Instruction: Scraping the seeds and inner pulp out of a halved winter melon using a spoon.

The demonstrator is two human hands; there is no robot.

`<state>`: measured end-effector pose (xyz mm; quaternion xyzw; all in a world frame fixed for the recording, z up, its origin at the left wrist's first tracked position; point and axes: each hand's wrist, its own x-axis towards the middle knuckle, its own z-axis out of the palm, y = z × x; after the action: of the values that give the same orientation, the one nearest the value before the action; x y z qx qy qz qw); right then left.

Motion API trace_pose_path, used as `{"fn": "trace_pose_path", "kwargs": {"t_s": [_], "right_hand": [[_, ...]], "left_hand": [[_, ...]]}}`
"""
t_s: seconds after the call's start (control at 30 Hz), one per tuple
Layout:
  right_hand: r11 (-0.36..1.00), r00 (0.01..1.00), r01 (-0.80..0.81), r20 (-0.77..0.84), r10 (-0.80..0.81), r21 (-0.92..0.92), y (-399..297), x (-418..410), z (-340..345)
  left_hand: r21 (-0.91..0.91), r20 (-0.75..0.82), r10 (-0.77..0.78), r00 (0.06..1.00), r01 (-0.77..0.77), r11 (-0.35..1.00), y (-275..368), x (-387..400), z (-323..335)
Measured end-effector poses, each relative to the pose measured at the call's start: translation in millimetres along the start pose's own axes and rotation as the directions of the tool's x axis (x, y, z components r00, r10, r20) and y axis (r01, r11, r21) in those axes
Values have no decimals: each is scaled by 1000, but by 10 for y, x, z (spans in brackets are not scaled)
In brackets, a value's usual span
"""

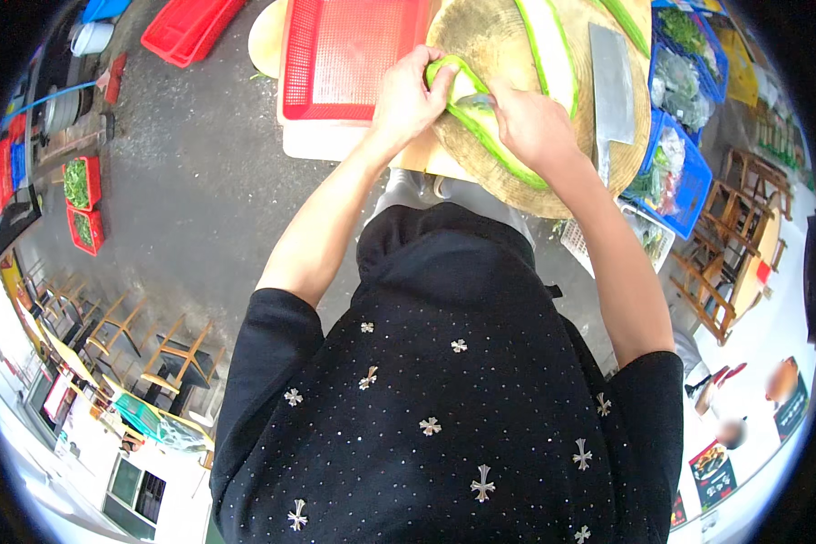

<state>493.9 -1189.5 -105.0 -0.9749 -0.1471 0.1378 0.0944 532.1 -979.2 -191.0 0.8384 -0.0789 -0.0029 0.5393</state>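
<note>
On a round wooden chopping block (476, 41) lies a long green gourd half (493, 139), its pale inside facing up. My left hand (411, 92) grips its far end, thumb on the inside. In my right hand (530, 126) is a metal tool (474, 101), perhaps a spoon or scraper, touching the pale flesh; its handle is hidden by my fingers. Another gourd half (551, 54) rests on the block just beyond my right hand. A cleaver (612, 88) lies flat at the block's right side, with a further green piece (625, 24) beyond it.
A red perforated plastic basket (299, 68) stands left of the block, over a white tray (313, 143). Blue crates (693, 194) with bagged vegetables and a white basket (578, 241) are at the right. Red trays (190, 27) sit on the floor at the upper left.
</note>
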Motion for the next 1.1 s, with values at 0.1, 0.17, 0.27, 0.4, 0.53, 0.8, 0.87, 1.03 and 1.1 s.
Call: {"fn": "trace_pose_path", "kwargs": {"t_s": [0.1, 0.17, 0.27, 0.4, 0.53, 0.8, 0.87, 1.03, 1.1], "right_hand": [[1000, 998, 12, 64, -10, -27, 55, -132, 17], [998, 997, 37, 72, -34, -44, 119, -366, -22], [993, 988, 51, 151, -34, -110, 161, -593, -66], [996, 985, -29, 166, 44, -87, 95, -477, -72], [1000, 999, -16, 30, 16, -18, -93, -53, -39], [995, 983, 30, 182, -12, -95, 222, -727, 19], [995, 979, 24, 203, -4, -97, 242, -691, -15], [999, 999, 47, -9, -47, 16, 43, -192, 3], [997, 995, 74, -65, -71, 35, 45, -214, 50]], "left_hand": [[-22, 24, 2, 1000, -1, 1000, -80, -2, -6], [60, 10, 72, 997, -73, 996, -95, 16, 7], [42, 2, 61, 998, -61, 997, 6, -12, -24], [59, 9, 88, 996, -88, 994, -41, 12, -15], [-3, 9, 79, 997, -79, 997, -49, -12, 3], [48, 24, 41, 999, -42, 998, -87, -5, -4], [15, 22, 42, 999, -43, 999, -79, -22, -1], [-5, 43, 38, 998, -38, 999, -26, -4, -19], [-21, 47, 18, 999, -17, 1000, -57, -2, -5]]}}
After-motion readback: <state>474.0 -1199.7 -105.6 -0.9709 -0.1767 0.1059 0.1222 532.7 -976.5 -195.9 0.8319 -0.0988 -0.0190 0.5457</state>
